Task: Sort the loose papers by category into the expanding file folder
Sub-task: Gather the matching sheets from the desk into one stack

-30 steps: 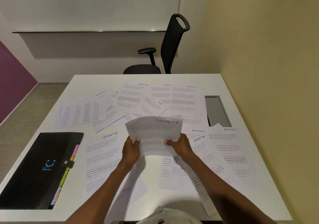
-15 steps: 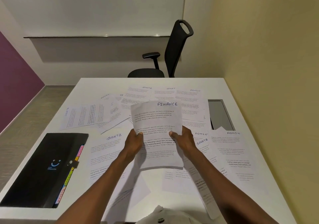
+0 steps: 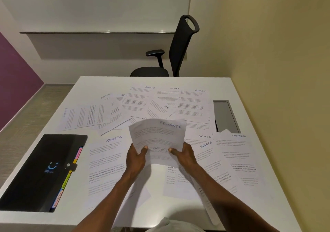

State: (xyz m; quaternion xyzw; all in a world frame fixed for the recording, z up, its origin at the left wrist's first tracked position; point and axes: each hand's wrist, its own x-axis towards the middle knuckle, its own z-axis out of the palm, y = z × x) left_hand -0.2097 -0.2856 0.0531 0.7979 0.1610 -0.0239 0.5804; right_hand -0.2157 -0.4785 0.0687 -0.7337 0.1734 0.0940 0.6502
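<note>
Head view has you holding the FINANCE sheet (image 3: 158,138) up over the middle of the tabletop (image 3: 107,85), left hand (image 3: 136,157) and right hand (image 3: 184,155) each pinching its lower edge, thumbs on top. Your target, the black expanding file folder (image 3: 41,172), lies flat and clasped well off to the left. Its long axis runs away from you, coloured tabs face the papers, so your left hand is nearer.

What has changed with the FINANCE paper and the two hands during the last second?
The FINANCE paper was raised upright, then tipped back down and bowed. The left hand and right hand keep gripping its lower edge. The black folder stayed closed; the papers on the table did not move.
</note>
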